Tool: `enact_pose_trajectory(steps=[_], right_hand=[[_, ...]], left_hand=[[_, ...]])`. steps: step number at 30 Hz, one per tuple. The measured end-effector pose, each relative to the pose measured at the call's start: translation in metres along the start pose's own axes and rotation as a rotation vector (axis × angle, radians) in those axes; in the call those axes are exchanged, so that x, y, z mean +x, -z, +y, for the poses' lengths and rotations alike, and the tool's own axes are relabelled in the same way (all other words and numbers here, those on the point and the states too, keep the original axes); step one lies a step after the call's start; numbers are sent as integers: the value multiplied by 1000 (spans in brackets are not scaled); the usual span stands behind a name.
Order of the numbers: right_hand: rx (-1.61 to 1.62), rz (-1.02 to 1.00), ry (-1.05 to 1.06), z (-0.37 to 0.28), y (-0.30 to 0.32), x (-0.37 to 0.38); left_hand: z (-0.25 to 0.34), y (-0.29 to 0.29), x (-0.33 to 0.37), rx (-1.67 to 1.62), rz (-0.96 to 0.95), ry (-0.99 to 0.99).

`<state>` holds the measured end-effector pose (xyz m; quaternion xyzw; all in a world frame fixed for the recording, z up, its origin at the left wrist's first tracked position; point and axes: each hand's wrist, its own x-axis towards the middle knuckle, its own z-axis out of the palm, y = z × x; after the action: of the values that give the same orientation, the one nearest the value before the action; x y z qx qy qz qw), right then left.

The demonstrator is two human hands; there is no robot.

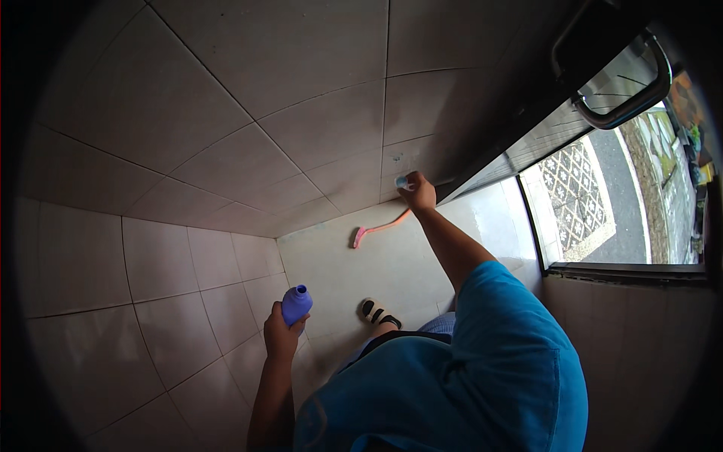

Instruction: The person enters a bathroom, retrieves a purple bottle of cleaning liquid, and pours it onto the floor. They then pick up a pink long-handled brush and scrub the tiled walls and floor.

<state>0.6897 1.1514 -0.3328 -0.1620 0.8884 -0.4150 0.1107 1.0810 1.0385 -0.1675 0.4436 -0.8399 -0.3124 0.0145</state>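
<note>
In the left hand point(280, 330), low and left of centre in the frame, gripping a purple bottle point(297, 304) with fingers curled round its body. In the right hand point(419, 193), just above the frame's centre, pinching a small pale-blue cap point(402, 183) between closely drawn fingers, near the wall. Across the upper left, enclosed by a large tiled wall point(203, 68); along the lower left, by a side wall point(162, 264) with dark joints. Toward the upper right, bounded by a dark door point(520, 113) slanting through the frame, with a curved metal handle point(629, 109) jutting out; at far right, opening onto patterned paving point(576, 196). On the pale floor point(324, 271) near the centre, overlapped by the right hand and wrist at one end of an orange-pink brush point(360, 235), with its head toward the left. At lower centre, standing in a strapped sandal point(374, 307); over the bottom, blocked from view by a blue shirt point(452, 369). With the bottle, keeping its mouth toward the top of the frame, leaning slightly right, and its long axis close to upright, foreshortened from above. Well apart from the cap. At the bottle's neck, uncapped, showing a dark round opening; cannot tell the contents. Inside the cap, likewise too small to tell.
</note>
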Motion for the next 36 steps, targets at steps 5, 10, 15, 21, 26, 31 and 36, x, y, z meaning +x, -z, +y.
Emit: enact_pose_trajectory(steps=[5,10,15,21,26,31,36], right_hand=[[-81,-240,-92,36,7,-81],[-418,-621,18,32,-12,-80],[-281,-612,9,-100,-53,23],[9,-950,-289,-84,-60,-1],[-286,-473,-333,-52,-8,52],[-482,-347,-313,-21,16,83],[-337,-758,279,-82,18,6]], left_hand=[[-17,6,-13,-62,50,7],[-24,14,-18,-102,91,7],[-30,17,-27,-33,76,59],[-37,10,-29,-74,54,103],[-23,8,-26,-65,32,70],[-12,-1,-18,-91,39,31],[8,-6,-9,-40,-11,-8]])
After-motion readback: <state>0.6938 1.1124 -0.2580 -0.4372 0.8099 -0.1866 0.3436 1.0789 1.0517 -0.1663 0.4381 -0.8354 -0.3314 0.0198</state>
